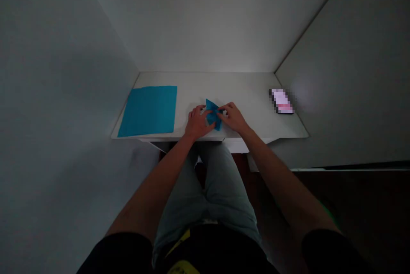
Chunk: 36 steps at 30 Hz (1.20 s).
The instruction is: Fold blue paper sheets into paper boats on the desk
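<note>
A small piece of folded blue paper (212,117) is at the front middle of the white desk, between my two hands. My left hand (197,123) grips its left side, the thumb low on the paper and the fingers bent near the left edge. From the right, my right hand (233,117) pinches the paper near its centre with thumb and forefinger. Points of the paper stick out above and below the fingers. Its inner folds are too small and partly covered to make out.
A large flat blue sheet (149,111) lies on the left of the white desk (205,84). Toward the right edge rests a phone (282,101) with its screen lit and blurred. Walls close in the desk at the left, back and right.
</note>
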{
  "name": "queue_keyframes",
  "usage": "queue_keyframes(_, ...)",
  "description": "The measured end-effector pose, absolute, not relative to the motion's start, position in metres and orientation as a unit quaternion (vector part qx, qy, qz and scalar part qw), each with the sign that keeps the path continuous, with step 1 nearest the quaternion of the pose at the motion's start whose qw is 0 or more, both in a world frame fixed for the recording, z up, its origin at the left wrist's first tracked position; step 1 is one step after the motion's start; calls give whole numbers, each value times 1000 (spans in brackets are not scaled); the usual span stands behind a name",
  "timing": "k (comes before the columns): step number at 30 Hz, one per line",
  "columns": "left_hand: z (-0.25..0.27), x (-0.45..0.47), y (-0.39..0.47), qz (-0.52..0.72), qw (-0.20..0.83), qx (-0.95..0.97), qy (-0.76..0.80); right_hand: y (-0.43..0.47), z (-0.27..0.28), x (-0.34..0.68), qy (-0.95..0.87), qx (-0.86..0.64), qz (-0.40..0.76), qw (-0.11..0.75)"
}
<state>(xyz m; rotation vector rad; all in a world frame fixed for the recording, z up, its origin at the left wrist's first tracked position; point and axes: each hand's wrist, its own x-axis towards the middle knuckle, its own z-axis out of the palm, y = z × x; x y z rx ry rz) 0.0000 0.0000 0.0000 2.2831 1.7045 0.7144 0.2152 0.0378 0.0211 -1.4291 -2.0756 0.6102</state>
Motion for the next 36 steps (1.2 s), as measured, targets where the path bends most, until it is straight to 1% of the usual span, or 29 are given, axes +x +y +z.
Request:
queue_keyframes(2,-1,0,1,229,104,781,572,50,10,209,-778,-556,197,216)
queue_keyframes(5,-1,0,1,210,108,792,564,62,7,204,-771,-587,170,180)
queue_keyframes(8,0,1,1,211,116,797,554,66,15,201,-756,-616,142,167)
queue_keyframes(13,1,0,1,215,121,799,548,68,25,194,-767,-616,80,159)
queue_keyframes(17,0,0,1,215,124,801,545,73,22,187,-758,-623,77,178)
queue_keyframes(19,0,1,2,218,123,795,552,77,19,187,-744,-628,101,205)
queue_keyframes(22,0,3,1,233,119,781,568,82,16,191,-719,-616,181,267)
queue_keyframes(26,1,4,1,259,118,767,575,83,16,203,-658,-560,326,384)
queue_keyframes(28,1,3,1,264,120,766,574,80,18,208,-610,-529,413,421)
queue_keyframes(30,0,2,1,268,124,770,566,76,20,211,-568,-508,476,439)
queue_keyframes(33,0,1,1,273,130,775,554,72,24,211,-538,-505,500,453)
queue_keyframes(36,3,1,-1,271,142,784,540,73,26,208,-547,-512,480,455)
